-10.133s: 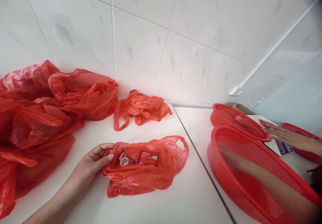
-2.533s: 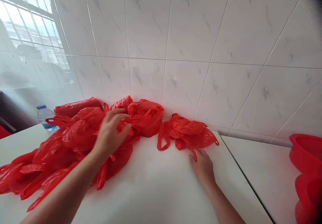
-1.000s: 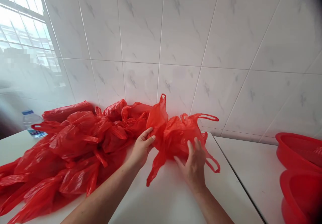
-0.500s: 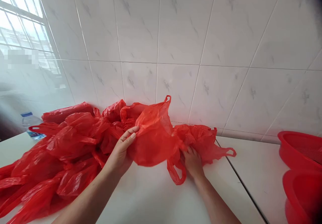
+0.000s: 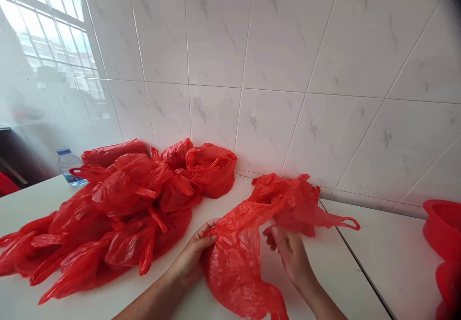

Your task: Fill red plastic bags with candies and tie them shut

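Note:
A thin red plastic bag hangs low over the table in front of me. My left hand pinches its upper left edge between thumb and fingers. To the right of that bag, my right hand is closed, with a bit of red plastic at its fingertips; which bag this belongs to I cannot tell. Just beyond it, a crumpled red plastic bag lies against the wall, one loop handle stretching right. The held bag's upper part overlaps this crumpled one.
On the left, a large heap of red plastic bags covers the white table. Behind it stand a water bottle and a rolled red bundle. Red plastic basins sit at the right edge. A tiled wall rises behind.
The held bag has come down toward me and now hangs downward. Both hands are lower, and my right hand has drawn back from the crumpled bag. The view has turned slightly left.

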A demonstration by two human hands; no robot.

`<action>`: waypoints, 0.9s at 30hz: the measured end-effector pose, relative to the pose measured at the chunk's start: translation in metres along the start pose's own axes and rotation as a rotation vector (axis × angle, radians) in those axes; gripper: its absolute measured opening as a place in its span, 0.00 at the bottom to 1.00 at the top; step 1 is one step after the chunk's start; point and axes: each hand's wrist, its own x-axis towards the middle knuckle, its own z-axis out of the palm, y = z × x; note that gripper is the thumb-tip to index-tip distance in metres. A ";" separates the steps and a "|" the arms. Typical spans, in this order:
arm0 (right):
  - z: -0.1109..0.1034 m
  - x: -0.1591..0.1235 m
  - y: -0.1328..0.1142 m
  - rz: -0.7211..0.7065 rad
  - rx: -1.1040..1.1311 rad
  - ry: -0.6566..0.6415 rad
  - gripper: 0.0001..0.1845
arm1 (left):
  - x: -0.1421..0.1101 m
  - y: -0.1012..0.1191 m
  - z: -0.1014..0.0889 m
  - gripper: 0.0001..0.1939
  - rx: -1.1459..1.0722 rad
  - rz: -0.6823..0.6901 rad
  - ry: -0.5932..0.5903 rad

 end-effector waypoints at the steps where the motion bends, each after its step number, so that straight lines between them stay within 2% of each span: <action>1: 0.006 -0.011 -0.008 0.036 0.147 -0.128 0.29 | -0.001 -0.001 0.001 0.20 0.020 -0.004 -0.011; 2: 0.012 -0.020 -0.015 0.076 0.259 -0.225 0.29 | -0.002 -0.002 0.003 0.18 0.042 -0.007 -0.021; 4: 0.023 -0.033 -0.023 0.188 0.383 -0.331 0.28 | -0.003 -0.004 0.004 0.17 0.085 -0.009 -0.030; 7: 0.030 -0.035 -0.022 0.323 0.452 -0.338 0.24 | 0.000 -0.003 -0.002 0.18 0.177 0.035 0.048; 9: 0.026 -0.029 -0.016 0.303 0.477 -0.273 0.22 | 0.005 0.002 -0.011 0.19 0.305 0.123 0.198; 12: 0.015 -0.018 -0.006 0.254 0.423 -0.062 0.20 | 0.011 0.014 -0.025 0.19 0.477 0.282 0.437; 15: 0.009 -0.014 -0.004 0.251 0.359 0.037 0.20 | 0.008 0.021 -0.027 0.18 0.618 0.449 0.566; 16: 0.010 -0.014 -0.005 0.246 0.342 0.024 0.21 | 0.004 0.020 -0.023 0.17 0.753 0.562 0.558; 17: 0.011 -0.016 -0.007 0.237 0.326 -0.002 0.21 | -0.001 0.018 -0.018 0.17 0.930 0.692 0.495; 19: 0.016 -0.021 -0.013 0.212 0.298 -0.065 0.21 | -0.012 0.011 -0.004 0.19 1.319 0.929 0.227; 20: 0.018 -0.023 -0.018 0.203 0.283 -0.096 0.20 | -0.016 0.006 0.002 0.21 1.469 0.995 0.078; 21: 0.020 -0.025 -0.022 0.197 0.260 -0.128 0.20 | -0.020 0.002 0.008 0.25 1.556 1.012 -0.031; 22: 0.020 -0.026 -0.027 0.190 0.231 -0.166 0.18 | -0.022 -0.001 0.012 0.31 1.598 1.000 -0.082; 24: 0.019 -0.028 -0.036 0.180 0.160 -0.246 0.14 | -0.022 -0.005 0.016 0.38 1.589 0.915 -0.045; 27: 0.012 -0.027 -0.047 0.176 0.066 -0.347 0.07 | -0.019 -0.002 0.017 0.31 1.464 0.782 0.051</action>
